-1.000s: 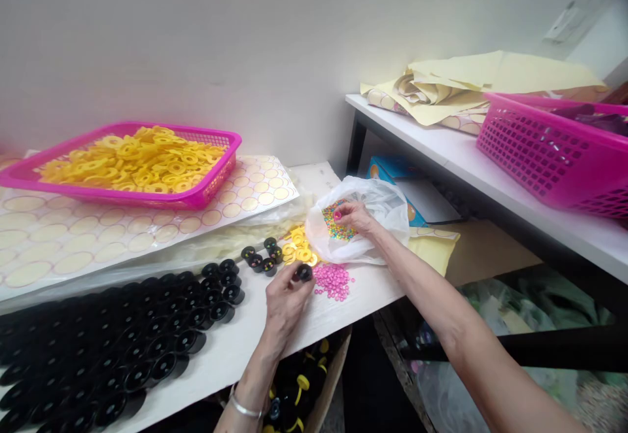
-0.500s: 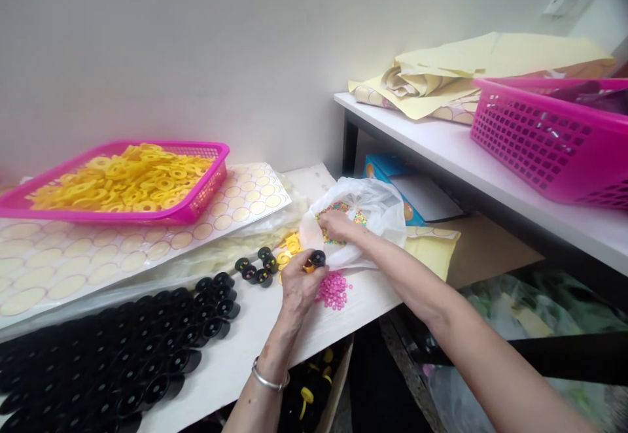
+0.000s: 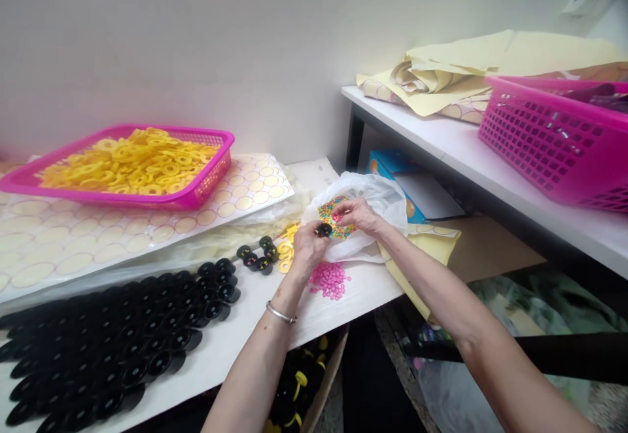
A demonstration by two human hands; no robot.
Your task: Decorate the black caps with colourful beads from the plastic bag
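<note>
We have brought our left hand (image 3: 310, 246) up and forward to the mouth of the white plastic bag (image 3: 380, 191) since the frame half a second ago, and our right hand (image 3: 358, 215) has lifted back from deeper among the beads. With the left we pinch a small black cup (image 3: 324, 230) between thumb and fingers, in front of the bag's opening. The right is partly curled over the multicoloured beads (image 3: 343, 231) inside the bag, thumb and forefinger drawn close; we cannot tell whether anything sits between them.

Just below the bag, pink beads (image 3: 330, 282) lie in a loose heap on the desk (image 3: 199, 367). Left of our left wrist, which wears a silver bangle (image 3: 281, 313), are some yellow rings (image 3: 284, 251), and beside them a small cluster of black cups (image 3: 258, 256) with coloured specks in them. Farther left, many more black cups stand in close rows (image 3: 132, 335).

Behind these, a pink basket (image 3: 98, 195) piled with yellow ring pieces (image 3: 152, 161) rests on circle-printed sheets (image 3: 258, 188). On the shelf (image 3: 432, 138) to our right, another pink basket (image 3: 544, 135) holds dark pieces, indistinct at the edge.
</note>
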